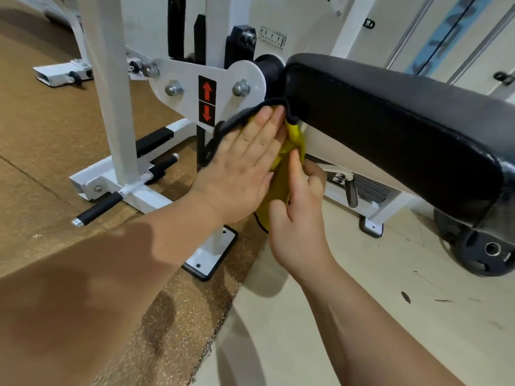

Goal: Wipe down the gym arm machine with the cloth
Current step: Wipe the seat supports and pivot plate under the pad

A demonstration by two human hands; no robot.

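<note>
Now the yellow dark-hemmed cloth (294,136), likely soft, limp, lies against the black vinyl arm pad (390,129), left hand (245,165) pressing it flat-fingered, right hand (299,215) pinching its hanging tail, probably the best hold.

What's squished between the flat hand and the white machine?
The yellow cloth: the flat left hand presses it against the machine, seen in the head view.

A brown speckled mat (55,151) covers the floor on the left and pale smooth flooring (362,288) covers the right; they meet along a ragged edge. The white machine base (145,201) stands on the mat, with its black-edged foot plate (211,254) at the seam. A black weight plate (485,254) sits on the pale flooring at right, near dark scuffs (406,297).
</note>
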